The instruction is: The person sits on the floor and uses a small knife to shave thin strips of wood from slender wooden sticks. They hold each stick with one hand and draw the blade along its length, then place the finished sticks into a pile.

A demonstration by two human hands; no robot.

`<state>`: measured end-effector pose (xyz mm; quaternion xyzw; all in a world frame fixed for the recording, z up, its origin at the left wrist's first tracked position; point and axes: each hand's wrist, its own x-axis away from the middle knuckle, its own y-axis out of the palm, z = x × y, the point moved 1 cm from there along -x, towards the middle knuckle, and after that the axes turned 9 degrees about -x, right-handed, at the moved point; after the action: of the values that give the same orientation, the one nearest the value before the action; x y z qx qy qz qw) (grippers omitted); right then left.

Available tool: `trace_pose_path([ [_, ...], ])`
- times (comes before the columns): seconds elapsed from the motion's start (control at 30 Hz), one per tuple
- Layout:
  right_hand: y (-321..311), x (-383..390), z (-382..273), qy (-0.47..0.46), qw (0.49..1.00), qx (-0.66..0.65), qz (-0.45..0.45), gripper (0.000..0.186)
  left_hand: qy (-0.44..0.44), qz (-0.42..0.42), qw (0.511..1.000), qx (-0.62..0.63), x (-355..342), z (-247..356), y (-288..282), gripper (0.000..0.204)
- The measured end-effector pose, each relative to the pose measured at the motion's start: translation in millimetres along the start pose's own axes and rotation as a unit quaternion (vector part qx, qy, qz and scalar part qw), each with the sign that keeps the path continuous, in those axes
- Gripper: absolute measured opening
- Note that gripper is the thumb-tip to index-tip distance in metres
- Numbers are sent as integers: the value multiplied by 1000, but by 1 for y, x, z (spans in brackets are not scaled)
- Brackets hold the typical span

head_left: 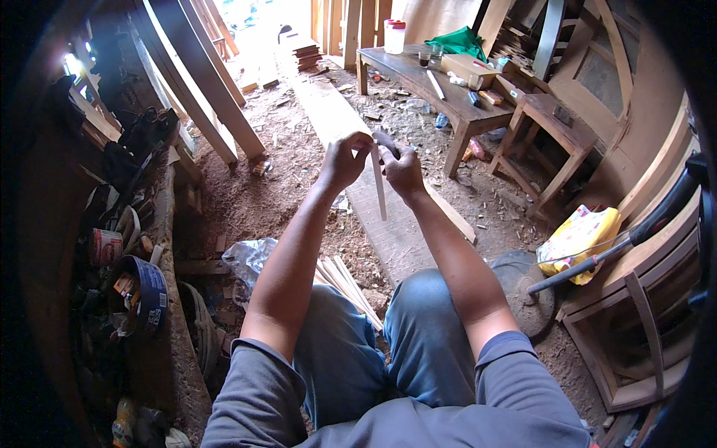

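Both my arms reach forward over a long wooden board (396, 243) that runs away from my knees. A thin pale wooden strip (379, 187) hangs between my hands, its lower end pointing back toward me. The fingers of my left hand (345, 163) are pinched together at the strip's upper end. Beside it, my right hand (402, 170) is closed on the same strip near its top. Something dark (385, 143) shows at the right fingers; I cannot make out what it is. Several similar thin strips (349, 287) lie on the ground by my left knee.
A low wooden table (478, 110) with jars and a box stands at the far right, beside a stool (556, 123). Planks (216, 89) lean at the left. A bench edge (166, 299) with a blue tub (153, 295) is near left. A yellow bag (579, 243) lies right.
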<state>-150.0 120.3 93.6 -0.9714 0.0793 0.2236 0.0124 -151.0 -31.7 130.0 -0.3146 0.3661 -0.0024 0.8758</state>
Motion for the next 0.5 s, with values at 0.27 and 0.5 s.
trace_pose_path([
  [0.27, -2, 3, -9, 29, 999, 24, -11, 24, -14, 14, 1000, 16, -4, -4, -1, 17],
  [0.5, -1, 2, -10, 27, 999, 32, -8, 24, -19, 15, 999, 21, -2, -1, -1, 17],
])
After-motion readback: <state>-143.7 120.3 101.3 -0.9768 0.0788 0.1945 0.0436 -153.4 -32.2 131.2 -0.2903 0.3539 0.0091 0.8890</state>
